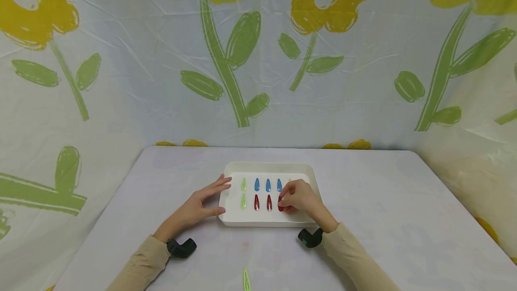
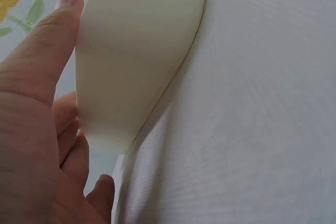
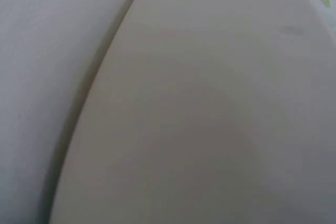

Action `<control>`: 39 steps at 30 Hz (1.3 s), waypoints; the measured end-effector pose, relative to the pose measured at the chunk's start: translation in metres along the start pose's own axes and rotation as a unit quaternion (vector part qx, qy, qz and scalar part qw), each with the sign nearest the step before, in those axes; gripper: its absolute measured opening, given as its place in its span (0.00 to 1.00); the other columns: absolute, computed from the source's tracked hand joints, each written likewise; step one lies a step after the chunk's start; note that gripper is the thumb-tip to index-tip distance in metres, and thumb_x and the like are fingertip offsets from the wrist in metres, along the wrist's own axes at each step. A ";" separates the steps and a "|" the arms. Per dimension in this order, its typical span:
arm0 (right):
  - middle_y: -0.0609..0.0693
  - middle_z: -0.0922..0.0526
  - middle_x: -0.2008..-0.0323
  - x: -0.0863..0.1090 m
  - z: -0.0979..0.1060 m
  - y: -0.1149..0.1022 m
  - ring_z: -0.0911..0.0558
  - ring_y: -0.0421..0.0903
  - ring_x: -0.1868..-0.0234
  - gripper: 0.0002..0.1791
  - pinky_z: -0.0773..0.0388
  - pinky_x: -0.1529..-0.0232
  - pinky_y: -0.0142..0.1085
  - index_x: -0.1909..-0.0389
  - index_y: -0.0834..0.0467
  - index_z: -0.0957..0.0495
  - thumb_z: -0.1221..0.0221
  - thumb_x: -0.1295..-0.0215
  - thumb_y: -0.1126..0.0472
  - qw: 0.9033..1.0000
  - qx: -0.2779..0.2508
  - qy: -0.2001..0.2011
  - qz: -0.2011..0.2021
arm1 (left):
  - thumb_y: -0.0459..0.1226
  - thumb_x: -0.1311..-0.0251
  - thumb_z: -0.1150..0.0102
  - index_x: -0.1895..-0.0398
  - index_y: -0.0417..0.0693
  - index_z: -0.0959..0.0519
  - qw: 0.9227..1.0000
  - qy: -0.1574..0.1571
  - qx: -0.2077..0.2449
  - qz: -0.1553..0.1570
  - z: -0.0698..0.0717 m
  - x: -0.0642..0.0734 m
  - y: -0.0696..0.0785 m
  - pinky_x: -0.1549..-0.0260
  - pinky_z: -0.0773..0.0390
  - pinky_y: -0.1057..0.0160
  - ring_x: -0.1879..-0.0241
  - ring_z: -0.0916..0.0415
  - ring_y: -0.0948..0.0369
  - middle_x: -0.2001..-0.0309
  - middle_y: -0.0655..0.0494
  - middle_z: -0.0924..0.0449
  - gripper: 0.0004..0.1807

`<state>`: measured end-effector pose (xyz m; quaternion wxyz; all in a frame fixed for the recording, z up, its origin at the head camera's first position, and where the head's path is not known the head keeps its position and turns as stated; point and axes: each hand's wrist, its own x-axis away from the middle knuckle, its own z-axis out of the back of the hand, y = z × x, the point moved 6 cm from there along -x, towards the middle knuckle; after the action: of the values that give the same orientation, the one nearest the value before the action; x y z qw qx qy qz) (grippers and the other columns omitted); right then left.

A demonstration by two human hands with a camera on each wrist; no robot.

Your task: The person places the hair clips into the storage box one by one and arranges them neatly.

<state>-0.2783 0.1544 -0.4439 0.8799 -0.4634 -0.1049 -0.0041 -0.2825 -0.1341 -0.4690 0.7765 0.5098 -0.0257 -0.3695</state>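
Observation:
A white tray (image 1: 266, 217) holds snap hair clips in two rows. The far row has a green hair clip (image 1: 244, 184), three blue hair clips (image 1: 268, 185) and a pale tip beside my right hand. Nearer lie another green hair clip (image 1: 243, 201) and red hair clips (image 1: 269, 203). My right hand (image 1: 300, 197) reaches over the tray's right half, its thumb and fingers pinching the rightmost visible red hair clip (image 1: 280, 204) and hiding what lies beneath. My left hand (image 1: 198, 205) spreads at the tray's left end, fingers and thumb touching the rim; the tray's outer wall (image 2: 131, 61) fills the left wrist view.
One more green hair clip (image 1: 246, 279) lies on the white-covered table (image 1: 194, 160) at the near edge of the head view. A flowered curtain (image 1: 161, 57) surrounds the table's back and sides. The right wrist view mostly shows the tray's wall (image 3: 199, 108).

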 end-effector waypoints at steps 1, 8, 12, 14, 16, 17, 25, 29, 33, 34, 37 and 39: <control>0.51 0.18 0.82 0.000 0.000 0.000 0.19 0.44 0.84 0.08 0.18 0.77 0.34 0.71 0.64 0.19 0.28 0.48 0.70 1.000 0.004 0.000 -0.001 | 0.33 0.45 0.28 0.31 0.38 0.31 1.000 0.001 0.001 -0.001 0.000 0.000 0.001 0.31 0.54 0.75 0.23 0.57 0.49 0.25 0.49 0.41 0.37; 0.51 0.19 0.81 0.002 0.001 -0.001 0.19 0.44 0.83 0.08 0.19 0.78 0.34 0.71 0.64 0.19 0.29 0.47 0.70 1.000 0.020 0.000 -0.001 | 0.29 0.45 0.29 0.32 0.32 0.32 1.000 0.002 0.009 -0.004 0.000 -0.002 0.022 0.31 0.54 0.75 0.24 0.58 0.40 0.27 0.38 0.42 0.36; 0.52 0.19 0.81 0.001 0.001 -0.001 0.19 0.45 0.83 0.08 0.18 0.78 0.35 0.70 0.64 0.19 0.29 0.47 0.70 1.000 0.018 -0.003 0.001 | 0.29 0.45 0.30 0.33 0.33 0.31 1.000 0.001 0.014 -0.009 0.001 -0.001 0.033 0.31 0.54 0.74 0.24 0.57 0.39 0.27 0.37 0.41 0.35; 0.51 0.19 0.81 0.000 0.001 -0.001 0.19 0.44 0.83 0.07 0.18 0.78 0.35 0.70 0.64 0.19 0.29 0.47 0.70 1.000 0.017 -0.003 0.002 | 0.29 0.45 0.30 0.32 0.33 0.31 1.000 0.002 0.014 -0.005 0.001 -0.001 0.030 0.31 0.54 0.74 0.24 0.58 0.40 0.27 0.38 0.41 0.35; 0.51 0.19 0.81 -0.001 0.001 0.000 0.19 0.44 0.83 0.07 0.18 0.77 0.35 0.70 0.64 0.19 0.29 0.47 0.70 1.000 0.016 -0.003 0.001 | 0.29 0.45 0.29 0.32 0.34 0.31 1.000 0.003 0.012 -0.003 0.000 -0.001 0.022 0.31 0.55 0.75 0.23 0.58 0.43 0.26 0.40 0.42 0.36; 0.51 0.19 0.81 -0.001 0.001 0.001 0.19 0.44 0.83 0.07 0.18 0.77 0.35 0.70 0.64 0.19 0.29 0.46 0.70 1.000 0.017 -0.003 0.000 | 0.29 0.45 0.29 0.32 0.34 0.31 1.000 0.003 0.010 -0.001 0.000 -0.001 0.016 0.31 0.55 0.75 0.23 0.58 0.44 0.26 0.42 0.42 0.36; 0.52 0.19 0.81 0.001 0.001 0.001 0.19 0.44 0.83 0.08 0.18 0.78 0.35 0.71 0.64 0.19 0.29 0.47 0.70 1.000 0.018 -0.004 0.001 | 0.36 0.43 0.28 0.31 0.38 0.31 1.000 -0.003 -0.002 -0.010 0.000 0.000 0.003 0.31 0.54 0.74 0.23 0.58 0.50 0.25 0.50 0.41 0.37; 0.52 0.19 0.81 0.001 0.002 0.001 0.19 0.44 0.83 0.08 0.18 0.78 0.35 0.71 0.64 0.19 0.29 0.47 0.70 1.000 0.016 -0.006 0.002 | 0.36 0.43 0.29 0.30 0.39 0.31 1.000 -0.007 -0.002 -0.006 0.001 0.000 0.003 0.31 0.55 0.74 0.22 0.58 0.51 0.25 0.50 0.42 0.37; 0.52 0.19 0.81 0.001 0.002 0.000 0.19 0.45 0.83 0.08 0.19 0.78 0.35 0.71 0.65 0.19 0.29 0.47 0.70 1.000 0.016 -0.007 0.004 | 0.36 0.43 0.29 0.30 0.40 0.31 1.000 -0.007 -0.002 -0.001 0.001 0.000 0.004 0.31 0.55 0.74 0.22 0.58 0.53 0.24 0.50 0.42 0.37; 0.52 0.19 0.81 0.001 0.002 0.000 0.19 0.45 0.83 0.08 0.18 0.78 0.35 0.71 0.64 0.19 0.29 0.47 0.70 1.000 0.017 -0.007 0.005 | 0.36 0.43 0.29 0.30 0.40 0.31 1.000 -0.007 -0.002 -0.001 0.001 0.000 0.003 0.31 0.55 0.74 0.22 0.58 0.53 0.25 0.51 0.42 0.37; 0.52 0.19 0.82 0.001 0.002 -0.001 0.19 0.45 0.83 0.08 0.18 0.78 0.35 0.71 0.64 0.19 0.29 0.47 0.69 1.000 0.017 -0.007 0.002 | 0.36 0.43 0.29 0.30 0.40 0.31 1.000 -0.007 -0.002 -0.003 0.000 0.000 0.004 0.31 0.54 0.74 0.22 0.58 0.53 0.25 0.50 0.42 0.37; 0.52 0.19 0.82 0.001 0.002 -0.002 0.19 0.45 0.83 0.08 0.18 0.78 0.35 0.71 0.64 0.20 0.28 0.47 0.69 1.000 0.018 -0.007 0.004 | 0.36 0.43 0.29 0.30 0.40 0.31 1.000 -0.007 -0.002 -0.006 0.001 0.000 0.004 0.31 0.54 0.74 0.22 0.58 0.53 0.25 0.50 0.42 0.37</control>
<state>-0.2775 0.1549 -0.4409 0.8874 -0.4477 -0.1097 0.0047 -0.2809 -0.1336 -0.4656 0.7749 0.5061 -0.0276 -0.3777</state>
